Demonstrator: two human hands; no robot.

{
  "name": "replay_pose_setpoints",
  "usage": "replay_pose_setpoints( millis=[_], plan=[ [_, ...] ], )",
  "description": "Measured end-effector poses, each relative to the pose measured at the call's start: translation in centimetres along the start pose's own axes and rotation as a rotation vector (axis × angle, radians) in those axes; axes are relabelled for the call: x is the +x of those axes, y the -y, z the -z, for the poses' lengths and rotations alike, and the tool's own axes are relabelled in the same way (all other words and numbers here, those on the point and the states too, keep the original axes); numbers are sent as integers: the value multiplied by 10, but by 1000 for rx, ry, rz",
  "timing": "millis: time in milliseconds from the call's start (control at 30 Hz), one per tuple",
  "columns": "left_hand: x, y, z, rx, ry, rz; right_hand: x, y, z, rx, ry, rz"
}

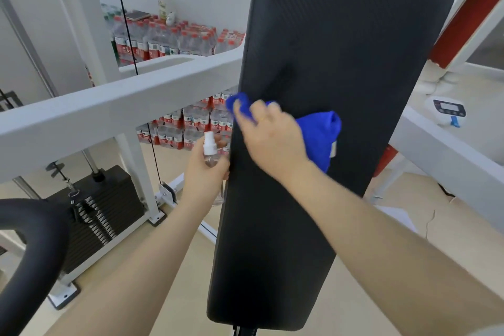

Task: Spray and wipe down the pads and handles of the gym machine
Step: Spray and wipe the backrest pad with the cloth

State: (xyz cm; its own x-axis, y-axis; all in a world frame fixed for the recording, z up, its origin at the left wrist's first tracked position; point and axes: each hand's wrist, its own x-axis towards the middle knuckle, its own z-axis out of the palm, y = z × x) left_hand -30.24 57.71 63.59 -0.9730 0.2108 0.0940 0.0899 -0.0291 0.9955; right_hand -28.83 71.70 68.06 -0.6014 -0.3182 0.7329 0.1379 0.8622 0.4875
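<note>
Right hand [272, 136] pressing blue cloth [319, 139] against black pad [341, 49], fingers clamped on it. Left hand [204, 172] gripping spray bottle [210, 150] beside pad's edge; loosely bunched cloth risks slipping, missing the edge.

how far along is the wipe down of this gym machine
In hand: the right hand presses a blue cloth against the middle of the long black pad, near its left edge. The left hand holds a small clear spray bottle beside the pad. Whether the pad has been sprayed already cannot be told. Still left, it seems: the rest of the pad, and the black curved handle at lower left.
</note>
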Motion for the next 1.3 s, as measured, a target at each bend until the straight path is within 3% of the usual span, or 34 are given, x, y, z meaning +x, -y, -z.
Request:
replay_pose_setpoints(
  millis=[100, 200, 333, 433, 500, 567, 667, 800, 867, 967, 1033, 1100, 1200, 1233, 1300],
  plan=[
    [0, 3, 8, 3, -156, -16, -12, 19, 3, 64, 157, 186],
    [1, 5, 13, 76, -169, -38, 7, -12, 10, 36, 94, 296],
    [-3, 10, 5, 138, -131, 31, 48, -75, 16, -97, -123, -169],
    [-9, 20, 5, 134, -92, 55, 40, -49, 10, -45, -101, -284],
    [-12, 21, 7, 130, -114, 26, 18, -10, 6, 40, -16, -197],
    [-15, 18, 6, 145, -126, -15, -8, 16, 5, 106, 98, 21],
    [-18, 12, 4, 200, -106, -65, -23, -2, 7, 127, 139, 206],
    [-19, 8, -9, 289, -27, -58, -20, -81, 12, -14, -148, -41],
    [-22, 5, -17, 317, 25, -118, -29, -111, 17, -72, -152, -189],
    [-25, 5, -25, 369, 65, -195, -42, -91, 15, 45, -88, -388],
    [-26, 8, -28, 367, 61, -207, -54, -53, 7, 134, -48, -287],
    [-28, 8, -31, 361, 51, -216, -67, -28, 5, 148, 10, -39],
    [-30, 5, -34, 382, 63, -220, -68, -46, 13, 173, 130, 233],
    [-30, 3, -36, 415, 72, -219, -64, -61, 19, 160, 146, 267],
    [-29, 2, -41, 539, 85, -227, -58, -102, 28, 110, 109, 150]
  ],
)
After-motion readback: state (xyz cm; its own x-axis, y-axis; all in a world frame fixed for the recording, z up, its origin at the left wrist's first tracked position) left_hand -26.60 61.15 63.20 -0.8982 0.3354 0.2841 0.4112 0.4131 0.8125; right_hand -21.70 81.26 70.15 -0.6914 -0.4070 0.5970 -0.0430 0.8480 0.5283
